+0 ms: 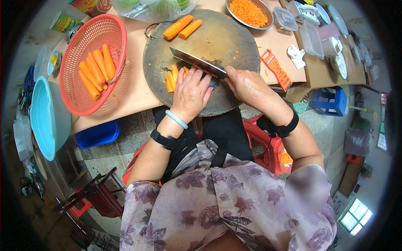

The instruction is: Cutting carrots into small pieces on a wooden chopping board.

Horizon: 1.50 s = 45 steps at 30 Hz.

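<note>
Seems partway through cutting carrots at a smooth, peach-coloured desk [136,71]. Has a round, worn wooden board [228,46] there for the cutting, a coral-red, meshed plastic basket [94,35] to the left of it, and a round, shiny metal bowl [270,19] beyond its far right edge. Grips a broad, dark-bladed metal knife [197,61] with the right hand [247,81], fingers wrapped closely round the hidden handle. Apparently leaves long, peeled orange carrots [100,62] uncut, in the basket and at the far left of the board. Steadies shorter orange carrot pieces [170,81] on the board with the bent, slightly spread fingers of the left hand [189,94], just beside the blade; cannot tell whether pinching or only pressing, with the tips hidden. Shows as done, by judgement, only the fine orange bits [248,13] heaped in the bowl. Counts one desk, one board, one basket, one bowl, one knife, about five overlapping carrots in the basket, two on the board and at least three pieces; cannot count the bits.
</note>
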Motion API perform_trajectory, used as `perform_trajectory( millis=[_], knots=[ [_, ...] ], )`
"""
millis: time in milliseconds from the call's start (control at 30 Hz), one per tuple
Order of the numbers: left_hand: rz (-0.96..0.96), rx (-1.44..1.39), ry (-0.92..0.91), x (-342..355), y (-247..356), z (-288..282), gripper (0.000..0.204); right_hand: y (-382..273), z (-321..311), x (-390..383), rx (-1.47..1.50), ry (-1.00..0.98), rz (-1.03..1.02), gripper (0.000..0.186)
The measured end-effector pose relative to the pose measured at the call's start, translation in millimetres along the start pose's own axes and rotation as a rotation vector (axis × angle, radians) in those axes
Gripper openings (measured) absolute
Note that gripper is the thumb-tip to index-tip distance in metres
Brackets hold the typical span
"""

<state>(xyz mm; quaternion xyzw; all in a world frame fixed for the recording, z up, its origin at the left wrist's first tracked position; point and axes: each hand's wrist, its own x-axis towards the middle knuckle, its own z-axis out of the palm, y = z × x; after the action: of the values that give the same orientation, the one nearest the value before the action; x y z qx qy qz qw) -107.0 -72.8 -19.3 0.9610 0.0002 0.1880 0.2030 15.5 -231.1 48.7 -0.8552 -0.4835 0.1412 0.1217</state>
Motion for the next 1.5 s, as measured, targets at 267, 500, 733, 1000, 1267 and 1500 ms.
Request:
perform_trajectory(
  millis=[267,500,733,1000,1267,1500],
  knots=[
    [0.004,0.000,-0.010,0.7,0.5,-1.9,0.040,-7.4,9.8,11.4,0.003,0.037,-0.009,0.010],
    [0.016,0.117,-0.031,4.5,6.6,1.4,0.045,3.6,8.5,2.1,0.140,0.120,0.073,0.017],
    [-0.011,0.152,-0.051,10.0,4.9,-13.0,0.048,-4.8,2.3,-7.6,0.170,0.231,0.131,0.017],
    [-0.126,0.174,-0.002,-26.1,-19.5,-42.7,0.041,-8.6,12.9,-18.5,0.145,0.093,0.118,0.018],
    [-0.001,0.115,-0.027,-35.6,-10.4,-31.4,0.038,-6.3,12.2,-19.5,0.124,0.105,0.159,0.018],
    [0.039,0.112,-0.075,-19.9,-10.7,-26.5,0.035,-3.4,11.3,-23.9,0.125,0.126,0.193,0.017]
  ],
)
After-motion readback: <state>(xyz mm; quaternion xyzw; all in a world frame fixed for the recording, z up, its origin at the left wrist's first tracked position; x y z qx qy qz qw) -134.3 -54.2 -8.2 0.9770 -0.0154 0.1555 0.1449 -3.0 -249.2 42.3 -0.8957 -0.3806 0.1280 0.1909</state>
